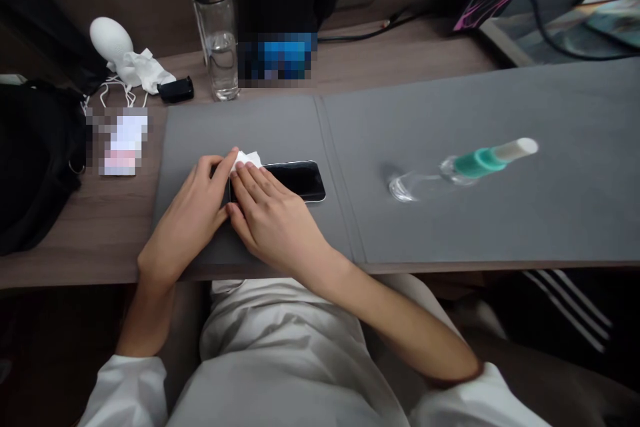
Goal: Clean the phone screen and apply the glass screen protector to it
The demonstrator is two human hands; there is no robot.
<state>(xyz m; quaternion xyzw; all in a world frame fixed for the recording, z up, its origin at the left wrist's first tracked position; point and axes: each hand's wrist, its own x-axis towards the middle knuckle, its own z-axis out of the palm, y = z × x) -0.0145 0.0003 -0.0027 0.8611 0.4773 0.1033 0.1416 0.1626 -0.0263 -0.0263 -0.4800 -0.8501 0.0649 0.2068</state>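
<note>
A black phone (299, 180) lies screen up on the grey desk mat (450, 213). My right hand (267, 213) lies flat over its left end, fingers stretched out and pressing a small white wipe (249, 159) against the glass. My left hand (193, 210) rests beside it, fingers extended, its thumb touching the wipe and the phone's left edge. Most of the wipe is hidden under my fingers.
A clear spray bottle with a teal collar (463, 168) stands on the mat to the right. At the back stand a water bottle (219, 27), a white rounded object with a face mask (130, 63), and a small black case (176, 89). A black bag (35, 160) sits far left.
</note>
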